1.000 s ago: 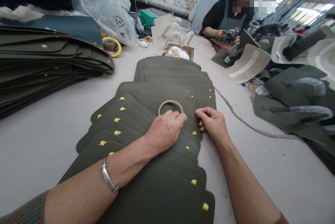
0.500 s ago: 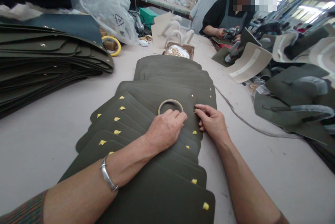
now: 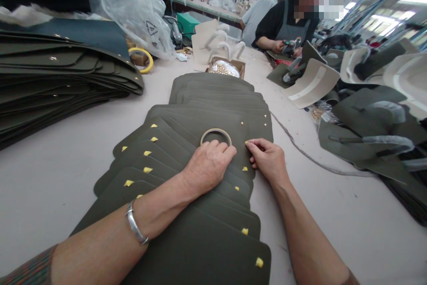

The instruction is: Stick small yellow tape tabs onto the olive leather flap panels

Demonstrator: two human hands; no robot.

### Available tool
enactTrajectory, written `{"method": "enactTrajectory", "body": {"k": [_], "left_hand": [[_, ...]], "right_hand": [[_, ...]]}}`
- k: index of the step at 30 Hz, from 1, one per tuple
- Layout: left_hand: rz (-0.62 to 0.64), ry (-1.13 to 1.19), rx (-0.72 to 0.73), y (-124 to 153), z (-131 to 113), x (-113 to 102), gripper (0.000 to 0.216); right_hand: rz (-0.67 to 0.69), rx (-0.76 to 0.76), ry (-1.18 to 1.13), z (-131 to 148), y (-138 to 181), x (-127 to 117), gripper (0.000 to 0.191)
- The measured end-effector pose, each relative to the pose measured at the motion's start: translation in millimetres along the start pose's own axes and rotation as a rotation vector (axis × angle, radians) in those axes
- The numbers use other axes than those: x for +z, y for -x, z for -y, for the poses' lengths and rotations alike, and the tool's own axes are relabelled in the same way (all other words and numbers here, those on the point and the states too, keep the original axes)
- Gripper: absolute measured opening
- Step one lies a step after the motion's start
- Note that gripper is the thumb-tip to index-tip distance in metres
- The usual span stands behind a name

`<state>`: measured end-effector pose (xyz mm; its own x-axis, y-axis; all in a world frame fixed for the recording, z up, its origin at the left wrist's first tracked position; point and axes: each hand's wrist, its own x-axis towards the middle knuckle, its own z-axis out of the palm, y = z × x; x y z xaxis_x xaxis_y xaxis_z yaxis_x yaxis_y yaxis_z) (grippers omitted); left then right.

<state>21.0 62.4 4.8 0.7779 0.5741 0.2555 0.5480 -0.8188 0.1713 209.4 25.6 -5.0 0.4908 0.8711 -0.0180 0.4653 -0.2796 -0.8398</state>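
Observation:
Overlapping dark olive panels point(image 3: 200, 240) are fanned out before me, with small yellow tape pieces point(image 3: 147, 170) along both side edges. My left hand point(image 3: 210, 160) is closed on a narrow roll of yellow tape point(image 3: 216, 131), which stands out above the knuckles over the middle of the panels. To its right, the thumb and index finger of my right hand point(image 3: 267, 158) pinch a small piece of yellow tape point(image 3: 246, 142) at a panel's right edge. A gold rivet point(image 3: 242, 123) shows on the panel just beyond these fingertips.
At left lies a tall stack of olive panels point(image 3: 66, 67), with a yellow tape roll point(image 3: 142, 59) by it. A box of gold rivets point(image 3: 227, 68) stands behind the fan. Handled pieces point(image 3: 363, 134) pile up at right. A co-worker point(image 3: 283, 27) handles a piece across the table.
My right index finger has curled from straight into a pinch at the tape piece. My left hand still grips the tape roll. The whole view has shifted slightly.

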Motion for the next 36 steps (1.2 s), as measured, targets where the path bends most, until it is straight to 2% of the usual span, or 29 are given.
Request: {"method": "enactTrajectory", "body": {"k": [7,12,16,20,24,26,31,36], "left_hand": [[-0.058,-0.004,0.042,-1.6,4.6,-2.9,0.015],[-0.115,0.071,0.022,-1.3,13.3,-3.5,0.018],[-0.143,0.055,-0.005,-1.8,18.8,-1.9,0.018],[-0.134,0.008,-0.025,-3.3,21.2,-1.4,0.016],[-0.115,-0.069,-0.013,-4.6,22.6,-2.0,0.015],[-0.1,-0.108,-0.008,-5.1,22.9,-3.0,0.016],[-0.047,-0.16,0.014,-3.1,21.8,-7.9,0.017],[0.016,-0.145,0.038,6.8,22.8,-13.6,0.017]], "right_hand": [[0.015,-0.366,0.237,-7.4,-4.3,-3.7,0.02],[0.216,-0.499,0.372,-1.6,4.8,-19.6,0.013],[0.381,-0.498,0.417,5.9,12.0,-26.8,0.013],[0.412,-0.411,0.407,10.1,12.9,-24.0,0.011],[0.387,-0.315,0.358,7.0,13.7,-21.6,0.008],[0.355,-0.292,0.314,2.8,13.5,-21.9,0.014],[0.263,-0.4,0.264,-4.8,8.7,-19.7,0.025],[0.21,-0.417,0.364,-4.9,7.0,-14.3,0.02]]}}
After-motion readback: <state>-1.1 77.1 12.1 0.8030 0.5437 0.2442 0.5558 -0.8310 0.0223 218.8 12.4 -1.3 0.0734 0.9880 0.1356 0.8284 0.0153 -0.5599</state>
